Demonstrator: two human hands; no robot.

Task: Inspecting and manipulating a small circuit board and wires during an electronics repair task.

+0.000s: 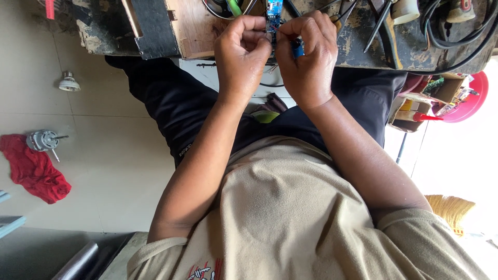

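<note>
Two hands, top centre of frame: left hand (243, 52) and right hand (307, 54) pressed together, pinching small blue rectangular circuit board (274, 11) over worn wooden workbench (197, 26); work on board looks mid-way, unfinished; grey electric motor (43, 140) on red cloth (33, 168), left

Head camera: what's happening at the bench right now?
A seated person holds both hands together at the edge of a worn wooden workbench. The left hand and the right hand pinch a small blue circuit board between the fingers. Black cables lie on the bench; a small motor and red cloth lie on the floor.
</note>
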